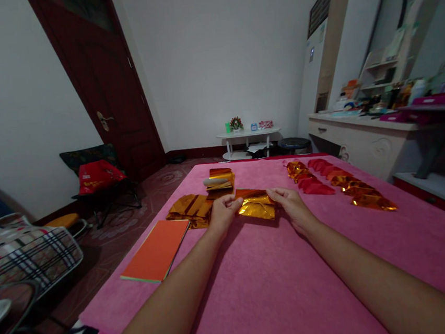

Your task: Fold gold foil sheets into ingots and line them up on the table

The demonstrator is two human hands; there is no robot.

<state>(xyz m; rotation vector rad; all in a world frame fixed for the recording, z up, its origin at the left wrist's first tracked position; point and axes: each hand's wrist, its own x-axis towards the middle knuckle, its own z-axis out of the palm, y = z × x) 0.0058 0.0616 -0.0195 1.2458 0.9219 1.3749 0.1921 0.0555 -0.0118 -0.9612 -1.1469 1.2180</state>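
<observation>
A sheet of shiny gold foil paper [256, 206] lies on the pink cloth [264, 278] between both hands. My left hand [223, 212] pinches its left edge with thumb and fingers closed. My right hand [291, 204] grips the right edge, fingers curled onto the foil. Both forearms reach out from the near edge of the cloth.
Left of my hands lie flat gold foil sheets [190, 209], a foil stack [220, 183] with a pale oblong object on top, and a stack of orange paper [156, 249]. A row of folded gold and red foil pieces [336, 183] runs along the right. Beyond stand a dark door [98, 79], a chair with a red bag [96, 176], a white side table [248, 135] and a dresser [361, 132].
</observation>
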